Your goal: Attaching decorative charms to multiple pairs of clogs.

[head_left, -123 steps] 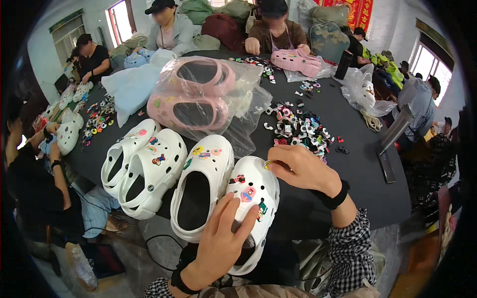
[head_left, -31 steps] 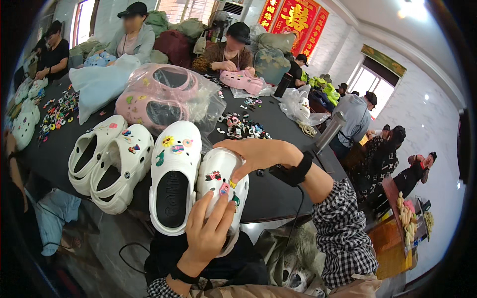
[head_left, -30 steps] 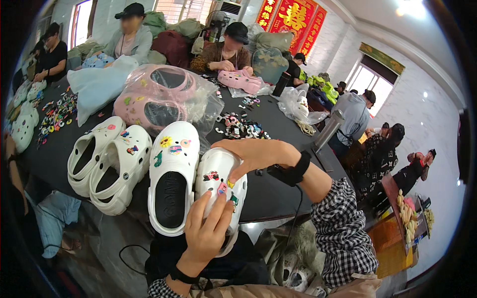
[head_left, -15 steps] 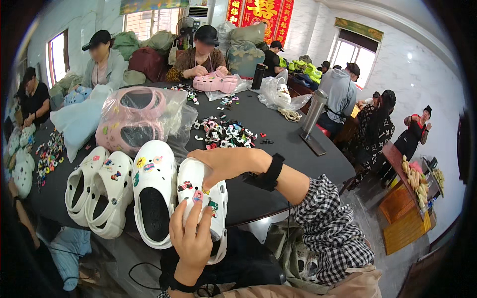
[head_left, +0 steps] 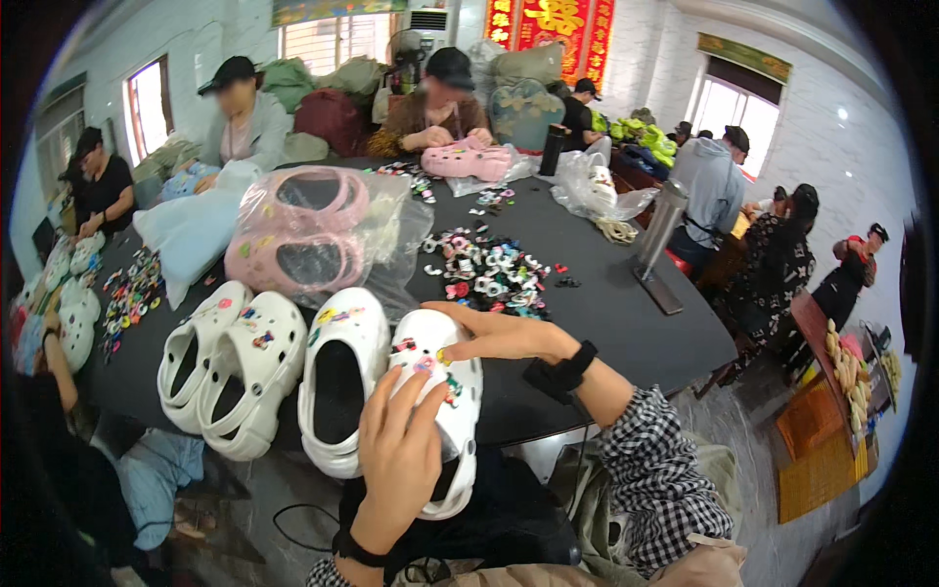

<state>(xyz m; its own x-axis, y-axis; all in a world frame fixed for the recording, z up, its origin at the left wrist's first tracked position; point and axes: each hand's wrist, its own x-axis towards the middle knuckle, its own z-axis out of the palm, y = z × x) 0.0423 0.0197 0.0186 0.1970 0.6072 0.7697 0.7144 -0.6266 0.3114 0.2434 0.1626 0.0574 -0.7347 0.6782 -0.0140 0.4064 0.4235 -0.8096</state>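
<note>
A white clog (head_left: 466, 399) with colourful charms on its toe is held between my hands at the near table edge. My right hand (head_left: 511, 338) spans the toe, its thumb at a small yellow charm (head_left: 443, 355). My left hand (head_left: 399, 465) lies over the clog's side, fingertips near a pink charm (head_left: 424, 364); its thumb is hidden. Directly left stands another charmed white clog (head_left: 341, 382). Beyond it are a white clog with a strap (head_left: 250, 377) and a further white clog (head_left: 188, 383) at the far left of the row.
Loose charms (head_left: 489, 272) lie heaped on the dark table (head_left: 597, 293). Pink clogs (head_left: 303, 230) sit in clear plastic behind the row. A steel cylinder on a stand (head_left: 662, 235) is at the right, a black bottle (head_left: 553, 150) farther back. Several people work around the table.
The whole scene has shifted rightward in view. My right hand's fingers have straightened over the toe, its thumb still by the yellow charm. My left hand stays on the clog.
</note>
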